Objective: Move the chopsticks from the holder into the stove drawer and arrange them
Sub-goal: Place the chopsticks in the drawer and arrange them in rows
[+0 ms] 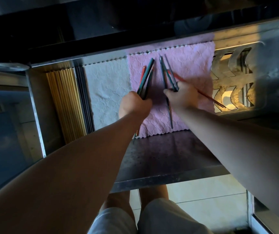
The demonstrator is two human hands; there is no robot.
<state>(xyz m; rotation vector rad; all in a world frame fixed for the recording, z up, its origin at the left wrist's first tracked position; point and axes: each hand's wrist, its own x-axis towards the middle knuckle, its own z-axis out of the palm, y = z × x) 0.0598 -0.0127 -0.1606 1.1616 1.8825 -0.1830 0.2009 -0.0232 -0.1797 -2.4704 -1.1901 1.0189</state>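
The stove drawer [169, 176] is pulled out below me, lined with a pink cloth [191, 65] and a white cloth [106, 85]. My left hand [133, 103] is shut on a bundle of dark green and red chopsticks [146, 76] that fan up over the pink cloth. My right hand [182, 95] grips a second bundle of dark chopsticks [164, 71]. One red chopstick [207, 97] sticks out to the right from under that hand, and a dark one [170, 114] points toward me. The holder is not in view.
Several pale wooden chopsticks [66, 105] and several dark ones [84, 98] lie in neat rows at the drawer's left side. A perforated metal rack [233, 78] fills the drawer's right end. The black stove front [84, 36] hangs over the back. My legs stand on a tiled floor [207, 191].
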